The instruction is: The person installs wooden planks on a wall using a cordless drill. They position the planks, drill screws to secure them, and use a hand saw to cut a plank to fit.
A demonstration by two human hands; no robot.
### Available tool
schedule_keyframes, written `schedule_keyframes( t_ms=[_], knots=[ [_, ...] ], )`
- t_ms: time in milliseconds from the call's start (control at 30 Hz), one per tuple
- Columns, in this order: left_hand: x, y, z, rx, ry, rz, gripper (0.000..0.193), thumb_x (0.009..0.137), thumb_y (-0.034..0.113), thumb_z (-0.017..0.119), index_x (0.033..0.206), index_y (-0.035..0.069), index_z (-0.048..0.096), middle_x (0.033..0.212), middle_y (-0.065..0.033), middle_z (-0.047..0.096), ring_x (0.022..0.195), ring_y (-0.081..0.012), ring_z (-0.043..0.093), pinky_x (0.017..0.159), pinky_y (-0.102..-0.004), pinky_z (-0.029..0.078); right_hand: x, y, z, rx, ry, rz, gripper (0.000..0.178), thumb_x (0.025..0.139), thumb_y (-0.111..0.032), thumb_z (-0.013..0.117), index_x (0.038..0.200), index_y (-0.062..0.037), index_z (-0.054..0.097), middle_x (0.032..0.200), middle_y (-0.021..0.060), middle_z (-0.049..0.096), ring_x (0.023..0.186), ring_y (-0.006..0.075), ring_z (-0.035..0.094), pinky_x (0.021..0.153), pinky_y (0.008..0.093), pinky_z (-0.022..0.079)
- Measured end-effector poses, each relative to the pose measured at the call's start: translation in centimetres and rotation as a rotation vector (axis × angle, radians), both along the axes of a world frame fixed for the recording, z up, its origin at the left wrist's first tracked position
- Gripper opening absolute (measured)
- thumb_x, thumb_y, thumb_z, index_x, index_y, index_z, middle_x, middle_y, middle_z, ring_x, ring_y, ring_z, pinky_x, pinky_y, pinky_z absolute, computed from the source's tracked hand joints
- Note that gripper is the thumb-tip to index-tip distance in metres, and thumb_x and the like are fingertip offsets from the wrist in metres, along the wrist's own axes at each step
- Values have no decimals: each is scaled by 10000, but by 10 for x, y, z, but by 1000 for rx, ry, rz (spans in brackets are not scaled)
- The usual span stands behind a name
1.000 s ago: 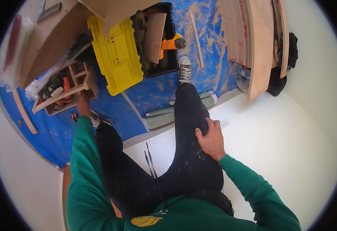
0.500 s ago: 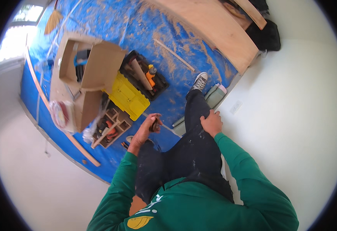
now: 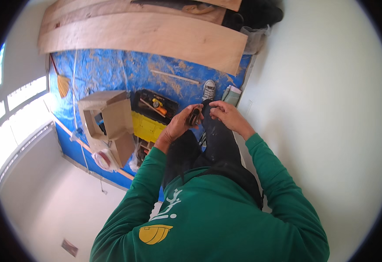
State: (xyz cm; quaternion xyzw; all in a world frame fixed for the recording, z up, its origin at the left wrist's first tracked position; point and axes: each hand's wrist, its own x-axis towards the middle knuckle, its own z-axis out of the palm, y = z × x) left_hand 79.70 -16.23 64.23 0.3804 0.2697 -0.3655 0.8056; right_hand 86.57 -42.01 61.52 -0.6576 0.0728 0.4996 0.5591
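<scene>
In front of my thighs my left hand (image 3: 180, 124) is closed around a small dark rounded object (image 3: 194, 117); its kind is too small and shaded to tell. Just to the right of it my right hand (image 3: 231, 117) hovers above my right knee. Its fingers are loosely bent and apart, with nothing visible between them. The fingertips point toward the dark object, a small gap away. Beyond my hands a black toolbox (image 3: 172, 105) with an opened yellow lid (image 3: 145, 128) lies on the floor, an orange-and-yellow tool (image 3: 159, 108) inside it.
A blue sheet (image 3: 108, 70) strewn with sawdust covers the floor. Cardboard boxes (image 3: 120, 118) stand at the left, near a straw broom (image 3: 63, 85). Long plywood boards (image 3: 156, 37) lie at the far side. A green roll (image 3: 232, 95) rests by the white wall (image 3: 313, 109) on my right.
My right hand has let go of my right thigh and come left, close to my left hand. My left hand has risen with the dark object. The view has turned, showing more boards and windows.
</scene>
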Motion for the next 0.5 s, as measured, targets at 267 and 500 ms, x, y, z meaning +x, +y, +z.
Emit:
schedule_keyframes(
  t_ms=[267,500],
  knots=[
    [116,-19,39,202,-94,-395,419,1185,361,495,1449,58,614,1121,-60,687,971,-156,661,869,-344,593,51,-17,62,135,-28,-236,458,1146,-232,612,1531,13,577,1175,105,757,1050,194,735,963,353,584],
    [160,-38,20,181,-253,-819,346,1189,365,501,1330,66,604,1084,-53,675,937,-140,653,837,-313,584,62,-30,49,162,61,-304,380,1150,-170,589,1482,6,641,1123,96,769,997,178,739,912,345,606]
  ],
)
